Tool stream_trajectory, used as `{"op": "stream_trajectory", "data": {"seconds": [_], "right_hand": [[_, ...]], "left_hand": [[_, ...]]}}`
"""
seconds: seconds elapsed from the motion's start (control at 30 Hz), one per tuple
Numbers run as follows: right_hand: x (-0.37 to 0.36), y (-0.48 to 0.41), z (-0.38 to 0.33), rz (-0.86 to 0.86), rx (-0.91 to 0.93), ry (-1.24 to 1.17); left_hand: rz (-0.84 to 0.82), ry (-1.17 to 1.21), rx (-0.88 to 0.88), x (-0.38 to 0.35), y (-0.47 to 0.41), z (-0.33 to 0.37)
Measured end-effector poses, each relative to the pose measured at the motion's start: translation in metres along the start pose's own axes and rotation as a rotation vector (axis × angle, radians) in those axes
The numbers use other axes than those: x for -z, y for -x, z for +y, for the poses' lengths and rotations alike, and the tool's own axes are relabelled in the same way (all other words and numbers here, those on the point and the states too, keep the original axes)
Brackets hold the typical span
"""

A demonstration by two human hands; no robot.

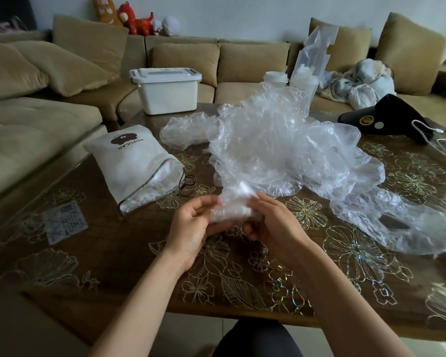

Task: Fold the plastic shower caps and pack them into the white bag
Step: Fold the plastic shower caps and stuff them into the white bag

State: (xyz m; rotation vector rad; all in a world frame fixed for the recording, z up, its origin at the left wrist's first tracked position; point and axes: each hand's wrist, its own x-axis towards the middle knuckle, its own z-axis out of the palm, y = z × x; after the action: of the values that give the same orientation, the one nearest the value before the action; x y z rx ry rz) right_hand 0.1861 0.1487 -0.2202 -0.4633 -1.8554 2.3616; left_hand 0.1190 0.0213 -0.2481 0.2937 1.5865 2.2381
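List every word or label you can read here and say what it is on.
"POPULAR": on the white bag, upside down to the camera.
Small print on its bear logo: too small to read.
Gridded card: blurred.
Gold badge on the black cap: unreadable.

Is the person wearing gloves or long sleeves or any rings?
No gloves: the left hand and right hand are both bare. No sleeves show either; the left forearm and right forearm are uncovered all the way to the picture's bottom edge. I see no watch or bracelet on the wrists, and no ring on the fingers that show.
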Motion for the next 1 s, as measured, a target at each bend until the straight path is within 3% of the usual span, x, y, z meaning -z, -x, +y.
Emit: {"op": "stream_trajectory", "data": {"seconds": [0.23,0.43,0.6,0.8,1.0], "right_hand": [[0.003,0.002,0.000,-0.110,-0.073,-0.111],[0.003,-0.001,0.001,-0.071,-0.089,-0.094],[-0.004,-0.005,0.006,0.023,-0.062,-0.008],[-0.013,-0.009,0.004,0.106,0.117,0.226],[-0.009,-0.014,-0.005,0.008,-0.046,0.055]], "left_hand": [[0.021,0.058,-0.017,0.000,0.003,0.001],[0.044,0.070,-0.010,0.000,-0.001,0.001],[-0.037,0.260,0.085,0.004,-0.002,0.002],[-0.027,0.000,0.049,0.004,-0.003,-0.002],[0.046,-0.062,-0.035,-0.002,0.001,-0.004]]}}
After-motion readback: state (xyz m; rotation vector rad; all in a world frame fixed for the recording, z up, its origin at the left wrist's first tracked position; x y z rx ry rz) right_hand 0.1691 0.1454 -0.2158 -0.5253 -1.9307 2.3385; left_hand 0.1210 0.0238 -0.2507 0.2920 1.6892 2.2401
